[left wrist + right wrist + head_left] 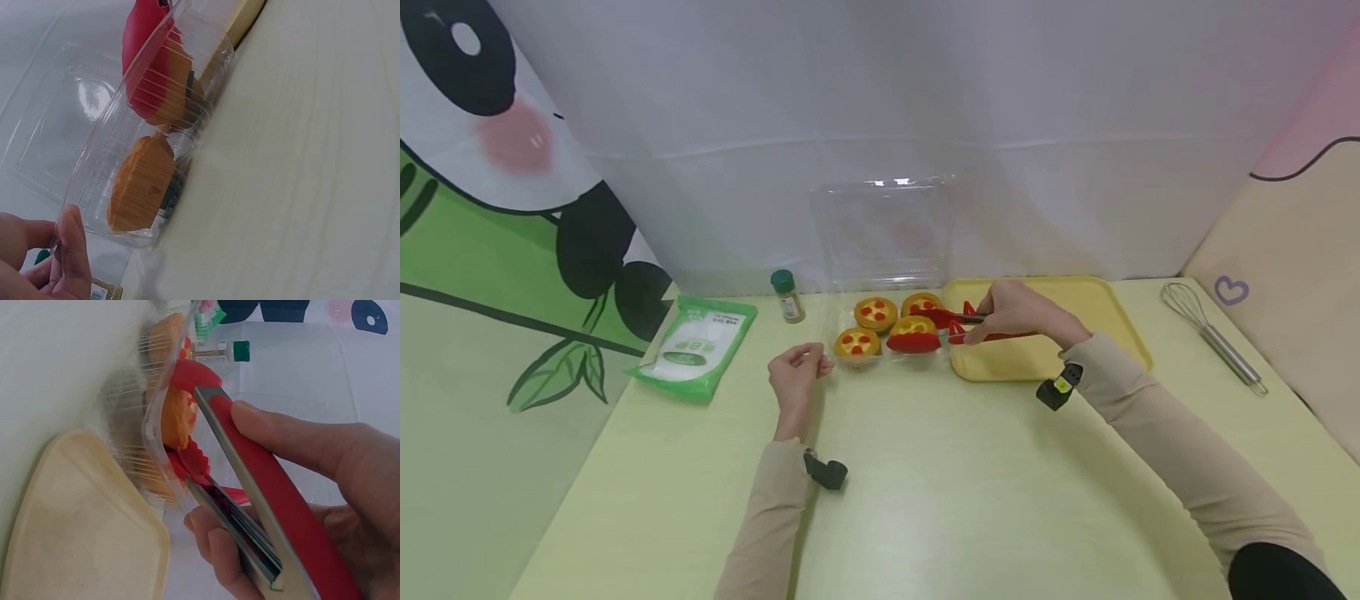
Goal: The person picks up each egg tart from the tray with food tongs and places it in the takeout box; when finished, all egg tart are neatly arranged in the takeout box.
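My right hand (1026,310) holds a pair of tongs (269,487) with red heads and red-and-metal arms. The heads lie on either side of the front-right tart (176,422), inside a clear plastic box (94,147). Three other tarts, yellow with red bits on top, sit in the box: front left (857,342), back left (876,313) and back right (922,303). With thumb and fingertips my left hand (793,379) pinches the box's rim at its left end. The hinged lid (883,233) stands raised behind.
A yellow tray (1030,362) lies right of the box, beneath my right hand. Further right is a whisk (1213,337). To the left are a small green-capped bottle (787,297) and a green-and-white packet (696,348). A white curtain (1037,167) hangs behind the table.
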Available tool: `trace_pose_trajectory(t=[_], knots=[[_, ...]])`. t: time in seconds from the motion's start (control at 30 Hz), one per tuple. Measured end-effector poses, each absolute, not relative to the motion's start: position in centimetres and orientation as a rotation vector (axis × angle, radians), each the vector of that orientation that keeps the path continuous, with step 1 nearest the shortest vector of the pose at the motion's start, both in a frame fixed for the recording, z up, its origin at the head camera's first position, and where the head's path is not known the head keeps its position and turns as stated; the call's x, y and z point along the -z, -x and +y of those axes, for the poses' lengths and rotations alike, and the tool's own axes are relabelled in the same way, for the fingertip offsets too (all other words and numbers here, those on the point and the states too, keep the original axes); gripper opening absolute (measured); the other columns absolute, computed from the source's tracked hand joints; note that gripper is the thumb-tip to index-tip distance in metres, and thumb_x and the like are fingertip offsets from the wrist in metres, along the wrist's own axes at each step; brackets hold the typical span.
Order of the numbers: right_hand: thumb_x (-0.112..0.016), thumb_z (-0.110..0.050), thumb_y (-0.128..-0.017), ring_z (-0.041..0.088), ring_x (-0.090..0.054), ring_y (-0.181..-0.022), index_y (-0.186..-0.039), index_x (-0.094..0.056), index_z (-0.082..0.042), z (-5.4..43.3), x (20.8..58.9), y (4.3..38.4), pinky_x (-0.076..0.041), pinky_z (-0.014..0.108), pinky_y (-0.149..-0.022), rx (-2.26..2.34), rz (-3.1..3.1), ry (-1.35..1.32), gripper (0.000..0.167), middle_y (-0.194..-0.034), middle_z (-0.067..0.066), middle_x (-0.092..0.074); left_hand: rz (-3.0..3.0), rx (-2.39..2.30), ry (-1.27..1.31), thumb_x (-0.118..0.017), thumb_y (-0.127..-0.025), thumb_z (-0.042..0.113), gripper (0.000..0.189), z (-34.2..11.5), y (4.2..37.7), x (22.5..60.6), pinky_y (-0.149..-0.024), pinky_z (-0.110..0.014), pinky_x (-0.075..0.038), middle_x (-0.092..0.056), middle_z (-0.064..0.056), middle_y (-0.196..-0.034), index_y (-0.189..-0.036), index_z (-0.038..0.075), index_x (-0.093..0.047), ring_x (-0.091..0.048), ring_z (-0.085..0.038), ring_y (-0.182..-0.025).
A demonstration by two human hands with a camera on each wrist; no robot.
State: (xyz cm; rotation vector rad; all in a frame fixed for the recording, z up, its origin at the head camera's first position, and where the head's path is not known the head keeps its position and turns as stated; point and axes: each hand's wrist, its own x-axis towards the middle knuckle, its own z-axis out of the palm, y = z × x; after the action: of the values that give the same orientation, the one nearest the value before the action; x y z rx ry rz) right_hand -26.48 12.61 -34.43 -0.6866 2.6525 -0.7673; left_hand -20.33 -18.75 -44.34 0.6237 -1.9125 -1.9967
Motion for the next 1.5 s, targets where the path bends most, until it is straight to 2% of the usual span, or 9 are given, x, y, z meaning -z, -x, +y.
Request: trace_pose_trajectory(t=[0.23, 0.47, 0.6, 0.73, 0.83, 0.9, 1.17, 1.3, 1.5], knots=[[-0.082, -0.027, -0.077, 0.008, -0.021, -0.048, -0.053, -0.052, -0.013, 12.4, 34.5, 26.8, -0.015, 0.021, -0.048, 0.733, 2.646, 0.679, 0.041, -0.052, -0.006, -0.025, -1.926, 1.983, -0.635, -0.064, -0.094, 0.009, 0.023, -18.6, 20.4, 44.3, -0.060, -0.018, -0.059, -0.070, -0.012, -0.081, -0.110, -0.008, -0.066, -0.065, -0.006, -0.058], [-0.082, -0.027, -0.076, 0.008, -0.021, -0.048, -0.054, -0.051, -0.012, 12.8, 34.3, 26.5, -0.014, 0.021, -0.048, 0.772, 2.648, 0.653, 0.041, -0.052, -0.007, -0.024, -1.954, 1.982, -0.629, -0.064, -0.094, 0.011, 0.023, -18.5, 20.6, 44.3, -0.063, -0.017, -0.059, -0.067, -0.001, -0.073, -0.110, -0.006, -0.067, -0.065, -0.004, -0.058], [-0.083, -0.027, -0.076, 0.008, -0.020, -0.049, -0.054, -0.047, -0.012, 13.0, 34.3, 26.3, -0.014, 0.021, -0.048, 0.795, 2.645, 0.637, 0.044, -0.053, -0.006, -0.024, -1.935, 1.987, -0.617, -0.064, -0.094, 0.009, 0.023, -18.4, 20.6, 44.2, -0.062, -0.018, -0.059, -0.068, -0.005, -0.075, -0.109, -0.008, -0.067, -0.065, -0.005, -0.058], [-0.083, -0.028, -0.076, 0.009, -0.021, -0.050, -0.058, -0.054, -0.010, 13.3, 34.7, 26.0, -0.016, 0.022, -0.048, 0.807, 2.661, 0.614, 0.039, -0.054, -0.006, -0.025, -1.930, 1.988, -0.606, -0.063, -0.094, 0.008, 0.022, -18.3, 20.6, 44.3, -0.061, -0.018, -0.059, -0.068, -0.008, -0.076, -0.108, -0.009, -0.067, -0.065, -0.006, -0.057], [-0.083, -0.031, -0.076, 0.010, -0.024, -0.051, -0.072, -0.068, -0.009, 13.6, 35.1, 25.7, -0.019, 0.024, -0.050, 0.805, 2.681, 0.595, 0.027, -0.054, -0.006, -0.030, -1.929, 1.990, -0.603, -0.063, -0.094, 0.008, 0.023, -18.3, 20.6, 44.2, -0.061, -0.018, -0.059, -0.069, -0.011, -0.078, -0.108, -0.009, -0.066, -0.065, -0.006, -0.057], [-0.083, -0.032, -0.076, 0.011, -0.025, -0.053, -0.082, -0.072, -0.006, 13.8, 35.5, 25.4, -0.021, 0.025, -0.051, 0.816, 2.687, 0.573, 0.029, -0.055, -0.006, -0.031, -1.924, 1.991, -0.604, -0.063, -0.094, 0.008, 0.023, -18.4, 20.6, 44.3, -0.060, -0.018, -0.059, -0.069, -0.012, -0.080, -0.109, -0.010, -0.066, -0.065, -0.006, -0.056], [-0.083, -0.037, -0.075, 0.015, -0.027, -0.058, -0.125, -0.063, 0.003, 16.0, 36.5, 23.3, -0.022, 0.027, -0.051, 0.974, 2.730, 0.459, 0.067, -0.062, -0.002, -0.038, -1.942, 1.984, -0.599, -0.064, -0.094, 0.009, 0.024, -18.4, 20.7, 44.6, -0.060, -0.018, -0.059, -0.069, -0.024, -0.093, -0.110, -0.008, -0.066, -0.065, -0.004, -0.056], [-0.082, -0.044, -0.075, 0.016, -0.031, -0.059, -0.131, -0.059, 0.001, 18.0, 36.6, 21.7, -0.025, 0.027, -0.050, 1.028, 2.773, 0.406, 0.075, -0.066, 0.000, -0.043, -1.953, 1.978, -0.610, -0.064, -0.094, 0.012, 0.024, -18.5, 20.9, 44.9, -0.062, -0.018, -0.059, -0.069, -0.025, -0.096, -0.111, -0.006, -0.067, -0.065, -0.004, -0.058], [-0.078, -0.049, -0.079, 0.017, -0.048, -0.065, -0.137, -0.054, 0.000, 22.2, 37.1, 18.8, -0.037, 0.027, -0.050, 1.113, 2.804, 0.303, 0.080, -0.084, 0.007, -0.069, -1.948, 1.977, -0.618, -0.064, -0.094, 0.011, 0.023, -18.6, 21.0, 45.0, -0.062, -0.019, -0.060, -0.069, -0.024, -0.095, -0.110, -0.005, -0.067, -0.065, -0.005, -0.057]])
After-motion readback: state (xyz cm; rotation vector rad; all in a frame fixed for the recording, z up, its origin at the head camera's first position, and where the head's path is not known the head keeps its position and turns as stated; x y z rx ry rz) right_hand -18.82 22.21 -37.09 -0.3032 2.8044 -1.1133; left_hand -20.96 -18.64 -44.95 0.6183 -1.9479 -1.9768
